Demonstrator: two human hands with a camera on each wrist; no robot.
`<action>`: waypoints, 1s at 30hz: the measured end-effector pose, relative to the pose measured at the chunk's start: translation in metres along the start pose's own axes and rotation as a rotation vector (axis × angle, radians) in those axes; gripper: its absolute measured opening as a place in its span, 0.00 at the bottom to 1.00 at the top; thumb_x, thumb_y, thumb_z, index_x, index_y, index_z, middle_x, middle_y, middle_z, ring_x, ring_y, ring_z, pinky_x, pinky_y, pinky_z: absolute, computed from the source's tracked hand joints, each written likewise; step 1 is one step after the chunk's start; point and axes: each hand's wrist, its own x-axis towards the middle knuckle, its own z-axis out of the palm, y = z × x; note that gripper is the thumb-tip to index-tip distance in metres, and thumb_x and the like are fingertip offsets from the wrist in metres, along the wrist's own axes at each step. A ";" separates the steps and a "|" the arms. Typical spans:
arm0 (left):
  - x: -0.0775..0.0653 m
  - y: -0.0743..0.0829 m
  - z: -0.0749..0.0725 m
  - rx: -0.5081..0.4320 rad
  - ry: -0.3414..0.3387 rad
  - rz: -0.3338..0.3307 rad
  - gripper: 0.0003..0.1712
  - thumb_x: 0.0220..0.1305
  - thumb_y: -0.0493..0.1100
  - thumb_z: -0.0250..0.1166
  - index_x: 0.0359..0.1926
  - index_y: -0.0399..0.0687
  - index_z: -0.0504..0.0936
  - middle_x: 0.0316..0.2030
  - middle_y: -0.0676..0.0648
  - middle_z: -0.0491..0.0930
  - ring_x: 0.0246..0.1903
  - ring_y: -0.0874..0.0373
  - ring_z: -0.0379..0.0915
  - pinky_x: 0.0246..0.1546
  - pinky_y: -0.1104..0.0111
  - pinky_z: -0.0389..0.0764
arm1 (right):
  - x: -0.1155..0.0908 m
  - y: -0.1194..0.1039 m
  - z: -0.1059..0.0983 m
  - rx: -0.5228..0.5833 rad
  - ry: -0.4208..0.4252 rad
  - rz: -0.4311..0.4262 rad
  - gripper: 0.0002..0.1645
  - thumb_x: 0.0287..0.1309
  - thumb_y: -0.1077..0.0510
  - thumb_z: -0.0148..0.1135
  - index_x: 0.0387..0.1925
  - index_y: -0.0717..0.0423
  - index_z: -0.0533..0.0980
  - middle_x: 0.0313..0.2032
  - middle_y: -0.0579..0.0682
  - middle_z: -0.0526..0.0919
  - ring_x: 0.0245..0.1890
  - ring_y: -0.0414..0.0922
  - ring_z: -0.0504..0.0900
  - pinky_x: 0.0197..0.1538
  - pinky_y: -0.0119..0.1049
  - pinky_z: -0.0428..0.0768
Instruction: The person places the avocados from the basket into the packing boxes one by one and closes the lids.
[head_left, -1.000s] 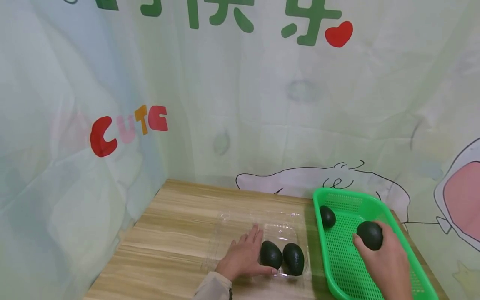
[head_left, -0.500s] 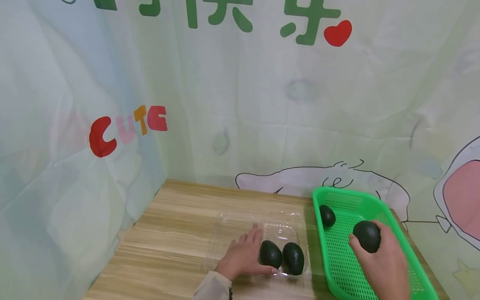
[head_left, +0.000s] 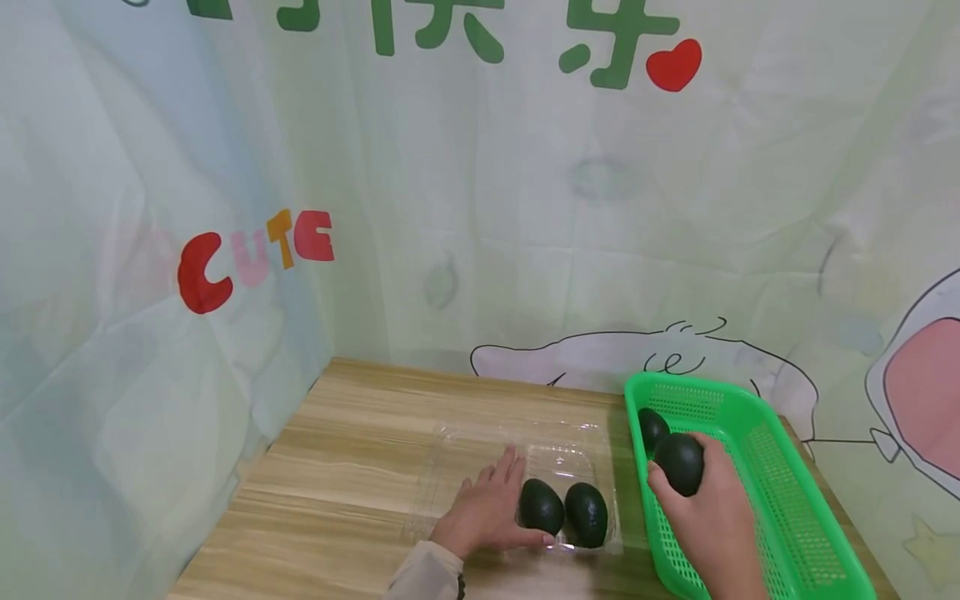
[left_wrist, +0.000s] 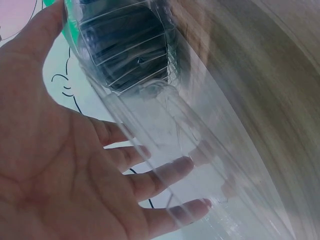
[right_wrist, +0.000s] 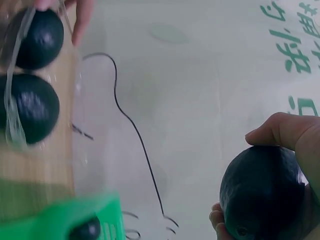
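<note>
My right hand [head_left: 716,517] grips a dark avocado [head_left: 679,464] above the left side of the green basket [head_left: 817,500]; thumb and fingers wrap its sides in the right wrist view. Another avocado [head_left: 652,429] lies in the basket's far left corner, partly covered by the held one. Two avocados, a left one [head_left: 542,507] and a right one [head_left: 587,514], sit side by side in the clear plastic clamshell box [head_left: 558,458]. With fingers spread and fairly straight, my left hand [head_left: 483,510] rests on the box beside the left avocado. In the left wrist view its fingertips touch the clear plastic.
The wooden table [head_left: 322,467] extends left of the box. Behind it hangs a printed cloth backdrop [head_left: 480,208] with letters and cartoon drawings. The basket's raised rim stands close to the box's right side.
My right hand has carried its avocado leftward over the basket, from the middle toward the left rim. The left hand and the two boxed avocados have stayed in place.
</note>
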 end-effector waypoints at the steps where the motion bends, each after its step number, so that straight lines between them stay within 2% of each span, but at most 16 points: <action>1: 0.000 0.000 0.000 0.002 0.001 0.000 0.72 0.45 0.82 0.67 0.80 0.44 0.53 0.80 0.41 0.47 0.72 0.37 0.60 0.64 0.33 0.66 | 0.001 -0.003 0.004 0.003 -0.014 -0.006 0.39 0.61 0.47 0.68 0.66 0.62 0.65 0.53 0.61 0.77 0.43 0.56 0.78 0.34 0.43 0.77; 5: 0.000 0.000 0.000 0.006 0.001 0.000 0.73 0.45 0.83 0.67 0.80 0.44 0.53 0.80 0.41 0.48 0.72 0.37 0.60 0.63 0.33 0.66 | 0.003 -0.011 0.022 0.028 -0.060 -0.058 0.39 0.60 0.49 0.70 0.66 0.62 0.66 0.53 0.61 0.77 0.44 0.56 0.79 0.37 0.44 0.79; 11: 0.001 0.000 0.000 0.008 -0.016 -0.010 0.73 0.44 0.84 0.66 0.80 0.45 0.53 0.81 0.42 0.46 0.72 0.37 0.60 0.64 0.34 0.66 | 0.006 -0.023 0.047 0.039 -0.119 -0.131 0.39 0.56 0.52 0.70 0.65 0.63 0.67 0.51 0.62 0.78 0.41 0.54 0.79 0.34 0.42 0.78; 17: 0.004 -0.002 0.001 -0.006 -0.039 -0.018 0.73 0.45 0.84 0.66 0.80 0.46 0.52 0.81 0.42 0.46 0.72 0.37 0.60 0.64 0.33 0.66 | 0.017 -0.034 0.069 -0.021 -0.186 -0.176 0.39 0.56 0.50 0.69 0.64 0.63 0.68 0.53 0.61 0.79 0.45 0.53 0.79 0.41 0.48 0.82; 21: 0.007 -0.003 0.002 0.004 -0.051 -0.027 0.73 0.45 0.84 0.65 0.80 0.47 0.52 0.81 0.42 0.46 0.71 0.37 0.60 0.63 0.33 0.67 | 0.027 -0.039 0.083 -0.068 -0.236 -0.211 0.37 0.56 0.50 0.70 0.62 0.64 0.69 0.49 0.61 0.79 0.41 0.52 0.79 0.38 0.47 0.83; 30: 0.007 -0.002 0.000 0.004 -0.059 -0.032 0.72 0.44 0.84 0.65 0.80 0.48 0.54 0.81 0.43 0.46 0.72 0.37 0.60 0.63 0.33 0.67 | 0.051 -0.043 0.110 -0.111 -0.343 -0.208 0.36 0.58 0.50 0.69 0.61 0.65 0.69 0.46 0.62 0.81 0.34 0.50 0.79 0.36 0.44 0.84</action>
